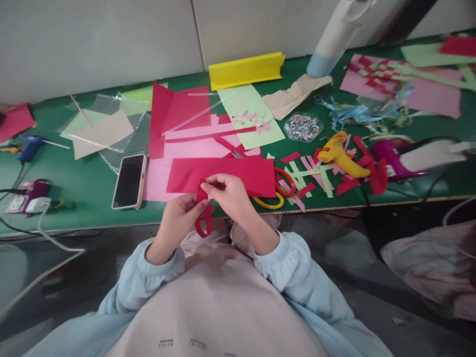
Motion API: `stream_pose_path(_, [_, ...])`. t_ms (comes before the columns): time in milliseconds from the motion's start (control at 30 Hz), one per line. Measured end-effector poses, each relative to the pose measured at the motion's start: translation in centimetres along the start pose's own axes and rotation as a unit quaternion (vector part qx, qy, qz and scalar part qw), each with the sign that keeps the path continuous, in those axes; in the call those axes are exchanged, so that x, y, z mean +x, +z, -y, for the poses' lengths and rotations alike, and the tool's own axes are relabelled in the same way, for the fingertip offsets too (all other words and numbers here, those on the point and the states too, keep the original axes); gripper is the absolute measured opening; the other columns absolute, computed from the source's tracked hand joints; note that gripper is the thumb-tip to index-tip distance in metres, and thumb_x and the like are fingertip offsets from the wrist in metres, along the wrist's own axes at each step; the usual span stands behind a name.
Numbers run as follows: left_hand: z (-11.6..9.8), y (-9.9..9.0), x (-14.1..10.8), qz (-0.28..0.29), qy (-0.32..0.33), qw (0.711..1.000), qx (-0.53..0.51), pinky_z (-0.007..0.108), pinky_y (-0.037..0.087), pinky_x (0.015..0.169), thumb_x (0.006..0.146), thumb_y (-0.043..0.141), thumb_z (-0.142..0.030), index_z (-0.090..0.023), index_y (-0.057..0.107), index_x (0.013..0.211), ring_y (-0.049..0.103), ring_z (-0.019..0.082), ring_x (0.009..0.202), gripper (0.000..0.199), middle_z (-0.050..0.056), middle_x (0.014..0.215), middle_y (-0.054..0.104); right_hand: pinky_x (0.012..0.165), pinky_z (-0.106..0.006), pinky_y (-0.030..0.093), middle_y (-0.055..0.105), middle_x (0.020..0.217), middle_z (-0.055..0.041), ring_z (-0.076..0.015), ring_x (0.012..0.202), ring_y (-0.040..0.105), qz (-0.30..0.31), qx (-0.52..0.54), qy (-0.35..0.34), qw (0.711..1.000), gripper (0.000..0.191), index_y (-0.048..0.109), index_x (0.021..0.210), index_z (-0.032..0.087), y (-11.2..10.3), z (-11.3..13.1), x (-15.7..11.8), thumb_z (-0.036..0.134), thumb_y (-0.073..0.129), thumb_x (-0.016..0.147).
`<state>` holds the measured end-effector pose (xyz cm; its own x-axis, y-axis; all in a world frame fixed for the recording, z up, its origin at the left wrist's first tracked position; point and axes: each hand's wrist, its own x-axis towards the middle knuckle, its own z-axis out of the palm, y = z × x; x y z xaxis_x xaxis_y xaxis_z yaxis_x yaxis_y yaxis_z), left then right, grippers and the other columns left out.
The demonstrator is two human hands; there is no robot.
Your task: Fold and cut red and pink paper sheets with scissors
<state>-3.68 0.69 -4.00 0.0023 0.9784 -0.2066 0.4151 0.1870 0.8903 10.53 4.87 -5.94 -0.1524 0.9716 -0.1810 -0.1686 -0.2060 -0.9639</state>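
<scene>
Between both hands is a red paper strip [204,227], bent so that a loop hangs below the fingers. My left hand [179,216] pinches it from the left. From the right, the thumb and fingers of my right hand [227,194] close on its upper end. Just beyond the hands lies a red paper sheet [238,171], over larger pink paper [154,181]. Scissors with one red and one yellow handle [285,181] lie to the right, their blades partly under the red sheet.
A phone [129,182] lies left on the green table [85,208]. To the right are paper scraps [316,173], a yellow glue gun [342,156] and a tub of small beads or eyes [303,127]. A bottle [330,44] stands behind. Cables [55,243] hang over the left edge.
</scene>
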Motion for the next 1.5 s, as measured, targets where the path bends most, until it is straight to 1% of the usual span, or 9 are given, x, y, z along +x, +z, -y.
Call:
stream_pose_path(133, [0.5,0.2,0.1,0.015,-0.004,0.999,-0.052,0.025,0.050,0.057,0.085,0.063,-0.049,-0.017,0.062,0.074,0.064,0.016,0.062,0.034,0.003,0.067,0.068,0.046,-0.021,0.043,0.056,0.054,0.0056,-0.0080,0.046,0.050,0.015,0.049,0.029,0.998,0.018,0.064,0.075,0.016,-0.1,0.3,0.0,0.031,0.075,0.072])
stream_pose_path(200, [0.7,0.3,0.0,-0.004,0.002,0.997,-0.078,0.027,0.054,0.063,0.085,0.063,-0.048,-0.018,0.063,0.092,0.068,0.018,0.068,0.031,0.003,0.073,0.072,0.045,-0.021,0.043,0.055,0.052,0.0064,-0.0074,0.043,0.048,0.018,0.067,0.039,0.997,0.020,0.064,0.075,0.016,-0.2,0.3,0.1,0.032,0.076,0.072])
stream_pose_path(300, [0.9,0.4,-0.2,-0.020,0.021,0.993,-0.111,0.028,0.055,0.065,0.084,0.064,-0.043,-0.021,0.052,0.115,0.070,0.018,0.069,0.039,0.001,0.078,0.074,0.045,-0.020,0.044,0.055,0.050,0.0068,-0.0069,0.041,0.049,0.014,0.095,0.035,0.995,0.022,0.062,0.074,0.016,-0.4,0.2,0.3,0.033,0.077,0.070])
stream_pose_path(500, [0.4,0.3,-0.4,-0.067,0.057,0.996,0.023,0.025,0.053,0.065,0.082,0.062,-0.037,-0.017,0.067,0.086,0.068,0.016,0.071,0.021,0.005,0.081,0.074,0.045,-0.019,0.044,0.056,0.049,0.0070,-0.0060,0.042,0.050,0.008,0.121,0.047,0.992,0.023,0.063,0.074,0.016,-0.4,0.2,0.3,0.033,0.077,0.069])
stream_pose_path(667, [-0.2,0.5,-0.4,-0.037,0.047,0.998,0.006,0.026,0.055,0.065,0.077,0.071,-0.043,-0.016,0.068,0.078,0.070,0.018,0.070,0.027,0.005,0.074,0.074,0.046,-0.020,0.044,0.055,0.048,0.0068,-0.0064,0.042,0.049,0.000,0.115,0.050,0.992,0.026,0.063,0.073,0.015,-0.2,0.2,0.3,0.034,0.079,0.067])
stream_pose_path(1000, [-0.3,0.6,-0.4,-0.024,0.012,0.999,-0.044,0.029,0.061,0.073,0.082,0.062,-0.033,-0.018,0.063,0.076,0.072,0.018,0.069,0.017,0.003,0.075,0.074,0.044,-0.020,0.043,0.057,0.046,0.0050,-0.0068,0.042,0.049,0.004,0.149,0.059,0.987,0.037,0.063,0.068,0.014,-0.3,0.4,0.2,0.040,0.086,0.054])
stream_pose_path(1233, [-0.7,0.8,-0.6,-0.015,-0.016,0.995,-0.099,0.030,0.062,0.064,0.082,0.061,-0.036,-0.021,0.058,0.075,0.074,0.021,0.072,0.017,0.003,0.075,0.074,0.043,-0.020,0.039,0.057,0.050,0.0057,-0.0054,0.041,0.047,-0.002,0.133,0.051,0.990,0.035,0.064,0.068,0.014,-0.2,0.5,0.3,0.038,0.086,0.054])
stream_pose_path(1367, [-0.4,0.9,-0.5,-0.009,-0.029,0.993,-0.118,0.031,0.063,0.068,0.078,0.068,-0.040,-0.021,0.052,0.078,0.075,0.020,0.070,0.025,0.002,0.071,0.074,0.043,-0.019,0.039,0.057,0.050,0.0053,-0.0054,0.042,0.047,-0.001,0.113,0.044,0.993,0.034,0.063,0.068,0.014,-0.4,0.5,0.1,0.038,0.085,0.057])
stream_pose_path(1500, [-0.2,1.0,-0.3,-0.021,-0.050,0.987,-0.150,0.034,0.063,0.073,0.070,0.079,-0.044,-0.022,0.048,0.097,0.076,0.022,0.074,0.046,0.002,0.076,0.077,0.045,-0.020,0.041,0.057,0.050,0.0044,-0.0069,0.044,0.048,0.002,0.091,0.040,0.995,0.027,0.063,0.069,0.015,-0.5,0.4,0.1,0.036,0.079,0.066])
